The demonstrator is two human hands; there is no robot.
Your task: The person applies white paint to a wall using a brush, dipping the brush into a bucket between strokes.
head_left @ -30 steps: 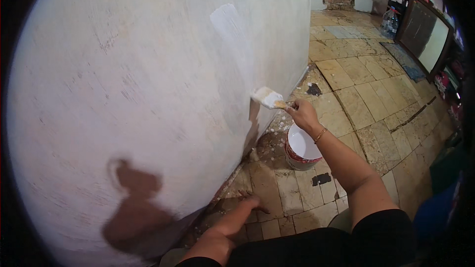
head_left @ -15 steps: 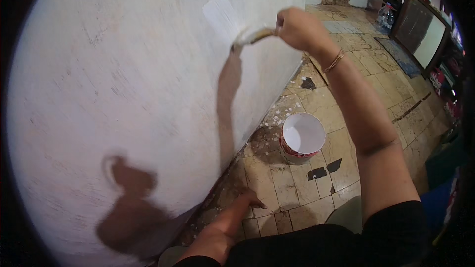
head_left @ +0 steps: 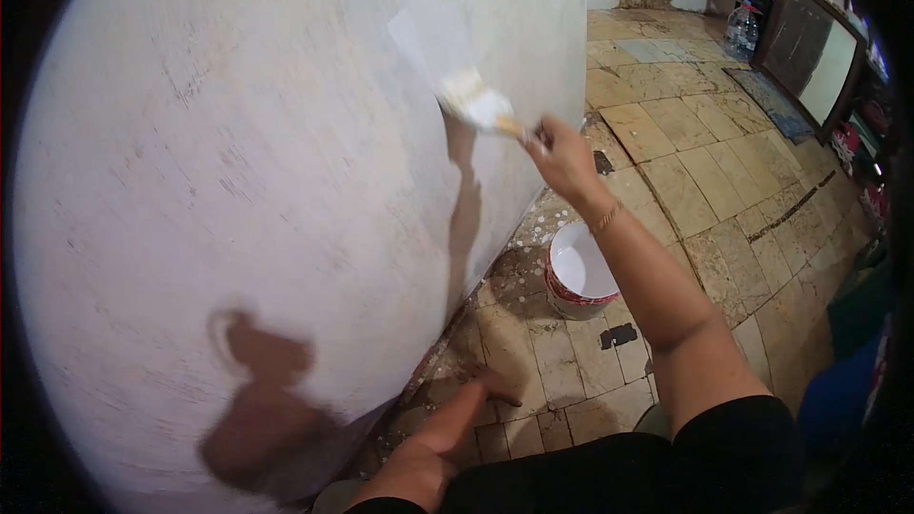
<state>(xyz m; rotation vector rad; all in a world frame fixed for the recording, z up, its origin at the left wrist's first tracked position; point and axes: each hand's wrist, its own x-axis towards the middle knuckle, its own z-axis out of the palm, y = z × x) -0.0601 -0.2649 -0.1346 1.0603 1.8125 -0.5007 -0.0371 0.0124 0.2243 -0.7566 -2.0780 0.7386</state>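
Right hand [head_left: 562, 154] gripping brush [head_left: 487, 109], right arm [head_left: 657, 290] extended toward wall [head_left: 305, 152], left hand [head_left: 490, 386] low, fingers apart, near floor's [head_left: 555, 362] wall-side edge.

No text, label, brand, number or sign can be read, neither on the red-banded bucket [head_left: 574, 306], whose markings are too small to make out, nor on the wall [head_left: 286, 171] left of it or the clear bottles [head_left: 742, 30] well beyond it.
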